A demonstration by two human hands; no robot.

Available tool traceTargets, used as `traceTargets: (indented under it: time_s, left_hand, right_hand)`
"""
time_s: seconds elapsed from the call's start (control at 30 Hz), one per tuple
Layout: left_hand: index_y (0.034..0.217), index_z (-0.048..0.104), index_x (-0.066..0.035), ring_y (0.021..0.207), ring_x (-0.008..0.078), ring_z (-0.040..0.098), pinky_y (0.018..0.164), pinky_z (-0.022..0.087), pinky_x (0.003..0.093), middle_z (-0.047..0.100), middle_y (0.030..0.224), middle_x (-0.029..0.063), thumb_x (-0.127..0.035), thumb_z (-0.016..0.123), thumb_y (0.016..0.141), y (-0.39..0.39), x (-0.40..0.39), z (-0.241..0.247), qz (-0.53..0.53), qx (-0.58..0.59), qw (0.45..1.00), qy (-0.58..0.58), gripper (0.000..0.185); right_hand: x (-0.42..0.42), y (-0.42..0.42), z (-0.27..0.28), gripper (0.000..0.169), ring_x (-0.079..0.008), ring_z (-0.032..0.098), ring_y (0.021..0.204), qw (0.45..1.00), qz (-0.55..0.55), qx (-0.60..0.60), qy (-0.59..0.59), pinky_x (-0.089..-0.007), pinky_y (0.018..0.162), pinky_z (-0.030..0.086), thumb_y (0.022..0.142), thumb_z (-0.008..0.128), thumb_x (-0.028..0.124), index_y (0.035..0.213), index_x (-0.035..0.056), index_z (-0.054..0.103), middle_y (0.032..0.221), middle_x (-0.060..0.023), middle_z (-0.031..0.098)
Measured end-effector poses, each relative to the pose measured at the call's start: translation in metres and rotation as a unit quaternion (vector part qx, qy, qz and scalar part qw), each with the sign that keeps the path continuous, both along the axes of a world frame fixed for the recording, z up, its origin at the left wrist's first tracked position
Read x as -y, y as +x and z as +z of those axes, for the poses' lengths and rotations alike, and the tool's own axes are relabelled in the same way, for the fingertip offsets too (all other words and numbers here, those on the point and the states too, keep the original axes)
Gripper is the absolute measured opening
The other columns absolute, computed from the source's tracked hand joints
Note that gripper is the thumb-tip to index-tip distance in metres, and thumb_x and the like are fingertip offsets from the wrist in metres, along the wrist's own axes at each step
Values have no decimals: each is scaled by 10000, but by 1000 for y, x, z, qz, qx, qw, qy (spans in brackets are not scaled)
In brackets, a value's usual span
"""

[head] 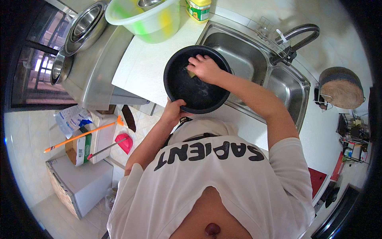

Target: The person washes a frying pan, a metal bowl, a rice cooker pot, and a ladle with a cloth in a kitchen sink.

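A round black basin is held over the edge of the white counter, partly covering the left bowl of the steel sink. My left hand grips its near rim, thumb inside and fingers beneath. Inside the basin, my right hand presses a small yellowish sponge or scouring pad against the inner wall. Whitish streaks, perhaps suds, mark the dark inside surface. Part of the sponge is hidden under my fingers.
The double-bowl steel sink has a dark curved faucet. A large translucent tub and a yellow bottle stand behind the basin. Steel bowls lie at left. A round wooden board hangs at right.
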State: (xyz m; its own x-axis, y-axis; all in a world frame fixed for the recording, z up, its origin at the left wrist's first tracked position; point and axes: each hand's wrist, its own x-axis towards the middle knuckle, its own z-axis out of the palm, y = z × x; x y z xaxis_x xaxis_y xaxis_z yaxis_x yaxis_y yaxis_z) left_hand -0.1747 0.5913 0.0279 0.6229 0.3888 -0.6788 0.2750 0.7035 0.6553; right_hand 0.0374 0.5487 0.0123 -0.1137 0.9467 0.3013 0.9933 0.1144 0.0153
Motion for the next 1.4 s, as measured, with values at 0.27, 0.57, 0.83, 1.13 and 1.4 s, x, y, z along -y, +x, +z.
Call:
traceTargets:
  time_s: [0.27,0.57,0.83,1.13,1.4]
  left_hand:
    - [1236,270,-10,841,338,587,568,579,391,473,1075,195,-24,480,703,-7,12,-6,28,-11,999,32,573]
    - [1260,221,-66,902,327,567,591,579,384,445,1127,179,-2,463,711,-8,22,-9,52,-1,997,61,604]
    - [1344,-7,-205,900,342,552,550,557,386,385,1180,222,34,437,724,-15,21,-23,21,7,998,53,800]
    - [1261,255,-12,847,340,585,586,580,393,444,1160,208,-13,444,732,-18,19,-10,18,5,999,48,562]
    - [1234,293,53,850,350,582,599,580,395,471,1113,220,-24,443,736,-15,15,-10,17,3,998,54,525]
  right_hand:
    - [-9,-2,-31,181,-241,506,934,998,-28,42,-41,-400,713,460,734,510,159,886,116,599,970,-42,522]
    - [8,-8,-53,161,-275,575,867,986,-110,45,-121,-385,588,508,724,518,141,847,97,612,916,-50,575]
    - [36,-36,-40,171,-267,621,808,934,-104,-16,-341,-377,645,509,716,546,142,835,62,639,878,-104,633]
    - [28,-14,45,187,-288,600,763,982,-83,-89,-141,-388,643,494,634,609,124,812,79,574,887,-102,582]
    - [20,-17,-15,304,-295,595,810,959,-118,-24,-258,-383,713,497,662,582,107,964,89,606,1014,-160,557]
